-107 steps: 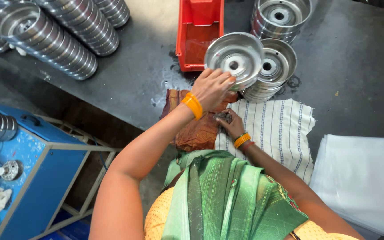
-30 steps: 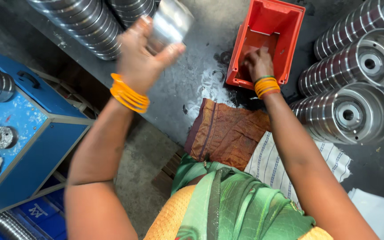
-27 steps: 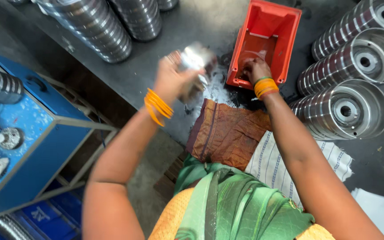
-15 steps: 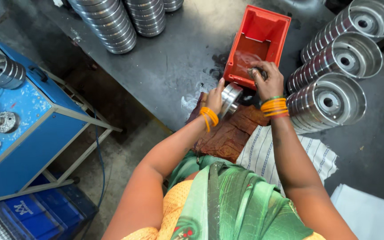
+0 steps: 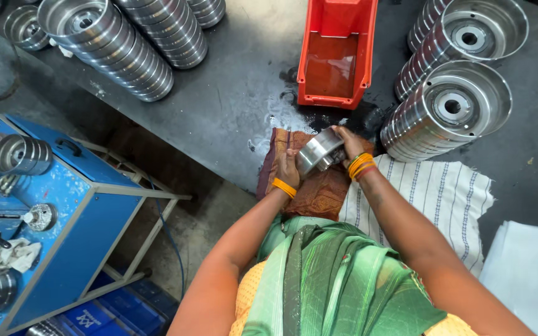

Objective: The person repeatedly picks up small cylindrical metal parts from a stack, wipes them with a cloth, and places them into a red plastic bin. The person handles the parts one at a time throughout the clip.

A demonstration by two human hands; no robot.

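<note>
A shiny round metal part (image 5: pixel 319 151) is gripped between both hands over a brown cloth (image 5: pixel 319 193) at the near edge of the dark bench (image 5: pixel 231 106). My left hand (image 5: pixel 288 169) holds its left side and presses down on the cloth. My right hand (image 5: pixel 347 142) holds its right side, fingers partly hidden behind the part. Both wrists wear orange bangles. A red plastic bin (image 5: pixel 337 53) with oily liquid inside stands just beyond the hands. Wet oil patches darken the bench around it.
Stacks of ribbed metal drums lie at the right (image 5: pixel 449 109) and at the far left (image 5: pixel 104 40). A white striped cloth (image 5: pixel 443 193) and a white sheet (image 5: pixel 527 274) lie at the right. A blue metal trolley (image 5: pixel 45 205) carrying similar parts stands at the left.
My left hand lifted a metal part up at the left, then brought it down to the brown cloth. My right hand left the red bin and joined it on the part.
</note>
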